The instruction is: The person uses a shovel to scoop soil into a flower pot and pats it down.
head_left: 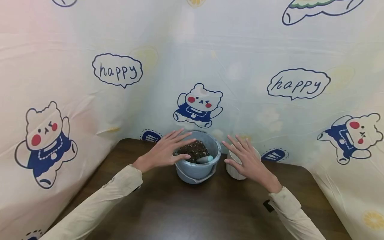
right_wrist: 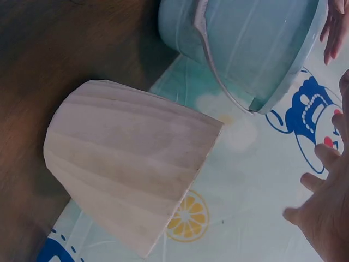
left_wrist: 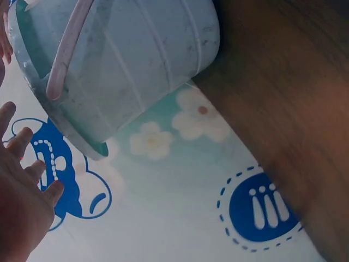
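Left hand (head_left: 166,150) and right hand (head_left: 249,165) hover apart, spread, empty; near the far edge of the surface (head_left: 180,213) stand a bucket (head_left: 195,171) of soil (head_left: 193,148) and white pot (right_wrist: 128,158), which a careless reach might topple.

A brown table (head_left: 171,210) carries a blue bucket (head_left: 193,170) and white pot (right_wrist: 131,164).

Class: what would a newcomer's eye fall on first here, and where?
Probably the blue bucket of dark soil, far back on the table. The left grip hovers by its left side, the right grip by the whitish pot alongside. Behind, a cartoon bear decorates the cloth.
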`<act>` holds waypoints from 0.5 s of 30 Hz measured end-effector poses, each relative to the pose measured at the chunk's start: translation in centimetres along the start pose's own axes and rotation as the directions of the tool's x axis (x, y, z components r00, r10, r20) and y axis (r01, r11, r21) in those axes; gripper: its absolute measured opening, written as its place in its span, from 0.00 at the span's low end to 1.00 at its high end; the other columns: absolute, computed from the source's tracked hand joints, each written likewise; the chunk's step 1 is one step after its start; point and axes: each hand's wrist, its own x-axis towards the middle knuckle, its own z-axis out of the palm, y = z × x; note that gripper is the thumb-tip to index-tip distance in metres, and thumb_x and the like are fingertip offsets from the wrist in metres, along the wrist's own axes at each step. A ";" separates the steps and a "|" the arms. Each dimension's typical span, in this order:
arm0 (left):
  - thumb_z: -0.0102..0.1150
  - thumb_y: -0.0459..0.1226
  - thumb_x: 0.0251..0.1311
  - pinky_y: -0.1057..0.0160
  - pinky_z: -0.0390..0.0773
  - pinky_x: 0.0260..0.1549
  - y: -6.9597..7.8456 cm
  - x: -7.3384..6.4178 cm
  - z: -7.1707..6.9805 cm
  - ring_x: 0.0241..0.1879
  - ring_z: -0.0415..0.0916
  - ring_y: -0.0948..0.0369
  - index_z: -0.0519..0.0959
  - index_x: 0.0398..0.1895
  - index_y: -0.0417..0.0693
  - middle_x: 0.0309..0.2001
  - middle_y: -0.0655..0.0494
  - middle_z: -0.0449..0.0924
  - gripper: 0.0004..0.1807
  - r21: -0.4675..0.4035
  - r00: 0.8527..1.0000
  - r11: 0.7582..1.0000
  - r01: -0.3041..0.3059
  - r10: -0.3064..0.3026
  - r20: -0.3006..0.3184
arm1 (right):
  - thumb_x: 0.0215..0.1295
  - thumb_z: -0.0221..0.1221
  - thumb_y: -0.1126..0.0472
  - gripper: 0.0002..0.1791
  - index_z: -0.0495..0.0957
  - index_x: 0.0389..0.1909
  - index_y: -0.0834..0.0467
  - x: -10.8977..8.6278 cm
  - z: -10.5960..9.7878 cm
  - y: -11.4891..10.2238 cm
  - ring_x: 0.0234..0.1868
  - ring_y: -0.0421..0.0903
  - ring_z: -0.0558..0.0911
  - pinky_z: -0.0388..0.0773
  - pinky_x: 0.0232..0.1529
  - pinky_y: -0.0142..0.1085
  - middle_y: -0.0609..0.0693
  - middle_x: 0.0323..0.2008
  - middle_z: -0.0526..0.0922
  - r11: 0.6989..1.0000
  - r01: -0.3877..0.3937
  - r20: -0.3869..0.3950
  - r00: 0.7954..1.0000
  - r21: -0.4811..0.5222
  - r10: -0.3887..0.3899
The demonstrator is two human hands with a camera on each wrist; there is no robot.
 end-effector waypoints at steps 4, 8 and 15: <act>0.55 0.60 0.73 0.39 0.46 0.81 -0.2 0.0 0.1 0.84 0.43 0.49 0.61 0.82 0.66 0.83 0.57 0.56 0.38 -0.009 1.000 1.000 0.012 -0.012 -0.017 | 0.76 0.61 0.49 0.39 0.58 0.83 0.47 -0.2 0.3 0.2 0.84 0.64 0.47 0.39 0.79 0.70 0.57 0.83 0.54 1.000 0.003 0.001 1.000 0.025 -0.003; 0.56 0.59 0.73 0.39 0.47 0.81 -0.5 -0.3 -0.2 0.84 0.45 0.48 0.62 0.82 0.65 0.83 0.57 0.56 0.37 -0.024 0.998 0.999 0.045 -0.046 -0.047 | 0.76 0.61 0.49 0.39 0.58 0.83 0.47 -0.3 0.5 0.3 0.84 0.63 0.47 0.40 0.79 0.70 0.57 0.83 0.54 1.000 0.003 0.006 1.000 0.030 -0.003; 0.58 0.58 0.73 0.31 0.54 0.76 -1.4 -0.7 -0.1 0.82 0.50 0.44 0.66 0.80 0.61 0.81 0.51 0.61 0.36 -0.061 0.990 0.991 0.118 -0.122 -0.067 | 0.76 0.61 0.47 0.39 0.58 0.83 0.46 0.4 0.0 0.0 0.84 0.62 0.48 0.41 0.79 0.69 0.53 0.84 0.52 0.999 -0.016 0.011 1.000 0.033 0.016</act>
